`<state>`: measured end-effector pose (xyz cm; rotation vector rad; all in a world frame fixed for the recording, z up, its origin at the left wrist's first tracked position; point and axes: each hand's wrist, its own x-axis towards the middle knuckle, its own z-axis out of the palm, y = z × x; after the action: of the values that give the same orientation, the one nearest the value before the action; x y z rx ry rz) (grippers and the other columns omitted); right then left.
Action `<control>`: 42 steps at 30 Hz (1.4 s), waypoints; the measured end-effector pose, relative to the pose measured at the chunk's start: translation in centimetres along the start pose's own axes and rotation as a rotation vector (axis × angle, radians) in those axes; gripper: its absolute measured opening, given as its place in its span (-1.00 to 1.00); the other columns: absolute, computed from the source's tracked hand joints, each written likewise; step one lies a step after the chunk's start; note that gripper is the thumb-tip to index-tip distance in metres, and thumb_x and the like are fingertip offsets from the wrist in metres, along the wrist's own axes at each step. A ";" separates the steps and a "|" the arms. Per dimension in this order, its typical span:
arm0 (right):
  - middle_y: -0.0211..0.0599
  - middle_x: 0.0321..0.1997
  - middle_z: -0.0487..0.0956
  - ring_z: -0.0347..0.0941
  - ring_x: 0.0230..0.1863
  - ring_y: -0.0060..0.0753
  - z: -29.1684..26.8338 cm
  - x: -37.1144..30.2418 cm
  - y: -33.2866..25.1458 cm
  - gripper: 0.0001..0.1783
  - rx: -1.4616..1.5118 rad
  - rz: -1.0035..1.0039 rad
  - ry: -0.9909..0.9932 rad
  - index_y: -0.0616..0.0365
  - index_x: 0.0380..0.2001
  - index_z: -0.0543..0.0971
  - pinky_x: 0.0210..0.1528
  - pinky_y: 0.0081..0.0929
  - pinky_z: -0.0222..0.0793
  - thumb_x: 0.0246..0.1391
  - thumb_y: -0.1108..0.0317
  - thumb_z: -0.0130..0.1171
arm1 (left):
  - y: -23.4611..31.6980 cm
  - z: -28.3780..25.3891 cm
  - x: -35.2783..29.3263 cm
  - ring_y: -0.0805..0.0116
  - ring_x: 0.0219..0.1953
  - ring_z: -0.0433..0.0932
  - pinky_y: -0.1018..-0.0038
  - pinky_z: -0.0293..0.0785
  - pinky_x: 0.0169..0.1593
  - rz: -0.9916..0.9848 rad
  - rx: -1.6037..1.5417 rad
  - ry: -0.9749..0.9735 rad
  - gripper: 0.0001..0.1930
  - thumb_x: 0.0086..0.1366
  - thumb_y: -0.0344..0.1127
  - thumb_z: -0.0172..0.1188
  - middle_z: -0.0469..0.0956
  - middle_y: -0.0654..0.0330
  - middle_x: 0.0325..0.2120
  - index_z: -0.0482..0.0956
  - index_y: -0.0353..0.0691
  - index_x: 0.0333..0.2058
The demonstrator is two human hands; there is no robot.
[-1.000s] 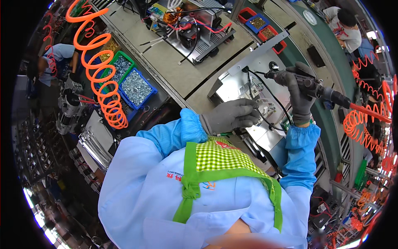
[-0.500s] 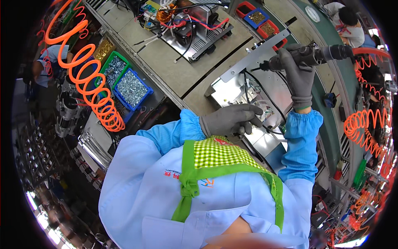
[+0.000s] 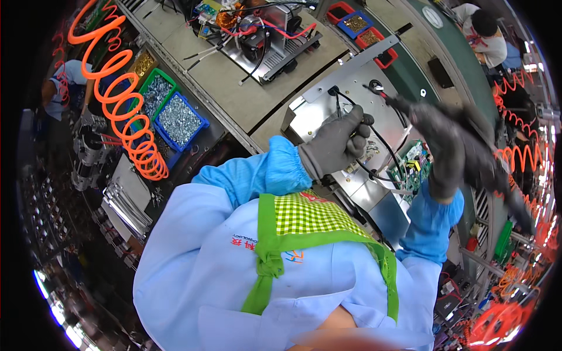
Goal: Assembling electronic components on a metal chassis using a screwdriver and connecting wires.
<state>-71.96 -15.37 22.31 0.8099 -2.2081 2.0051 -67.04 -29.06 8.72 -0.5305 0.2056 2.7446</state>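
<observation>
My left hand (image 3: pixel 335 145), in a grey glove, is closed over the metal chassis (image 3: pixel 304 120). Its fingers are pinched around a black cable (image 3: pixel 383 143), and a small dark piece shows at the fingertips, too small to name. My right hand (image 3: pixel 448 158), gloved and smeared by motion, is wrapped round a black power screwdriver (image 3: pixel 489 158) at the chassis's right side. The screwdriver's body slants down to the right; its thin tip lies over the metal plate. A green circuit board (image 3: pixel 414 167) sits in the chassis near my right wrist.
Another unit with a copper coil and red wires (image 3: pixel 257 44) stands further back on the bench. Blue bin of screws (image 3: pixel 182 123) and green bin (image 3: pixel 157 93) are at left, beside a coiled orange hose (image 3: pixel 120 88). Small red and blue bins (image 3: pixel 358 23) sit behind. Another person (image 3: pixel 486 35) is far right.
My right hand has swung the screwdriver down and right, off the bracket. My left hand has moved up and closed around the cable. The circuit board has come into sight.
</observation>
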 end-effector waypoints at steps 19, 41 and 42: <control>-0.14 -0.27 0.48 0.50 -0.25 -0.04 -7.8 -9.7 -2.6 -0.39 -0.474 -0.422 -0.125 0.22 -0.04 0.36 -0.15 -0.12 0.45 -0.11 0.08 0.26 | -5.5 2.0 2.5 0.67 -0.69 0.05 0.69 0.05 -0.54 -0.108 0.020 -0.147 -0.67 0.33 0.00 0.04 0.23 0.45 -0.65 0.38 -0.18 -0.25; 0.04 -0.23 0.52 0.48 -0.17 -0.13 -10.3 -8.6 0.9 -0.40 -0.199 -0.282 0.263 0.32 0.00 0.32 -0.07 -0.24 0.43 -0.09 0.23 0.19 | -4.2 1.7 0.2 0.69 -0.57 0.23 0.78 0.18 -0.54 -0.174 0.380 -0.137 -0.57 0.39 -0.04 -0.05 0.37 0.33 -0.49 0.44 -0.34 -0.07; 0.04 -0.23 0.52 0.49 -0.18 -0.13 -10.7 -8.0 1.3 -0.40 -0.196 -0.266 0.293 0.32 0.00 0.32 -0.06 -0.24 0.42 -0.10 0.24 0.20 | -3.9 1.0 0.2 0.69 -0.57 0.23 0.78 0.18 -0.54 -0.169 0.380 -0.133 -0.57 0.39 -0.04 -0.05 0.37 0.33 -0.49 0.44 -0.34 -0.07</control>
<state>-68.85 -2.57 19.75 0.6927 -1.9751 1.6372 -66.17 -25.12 9.30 -0.2485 0.6034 2.4785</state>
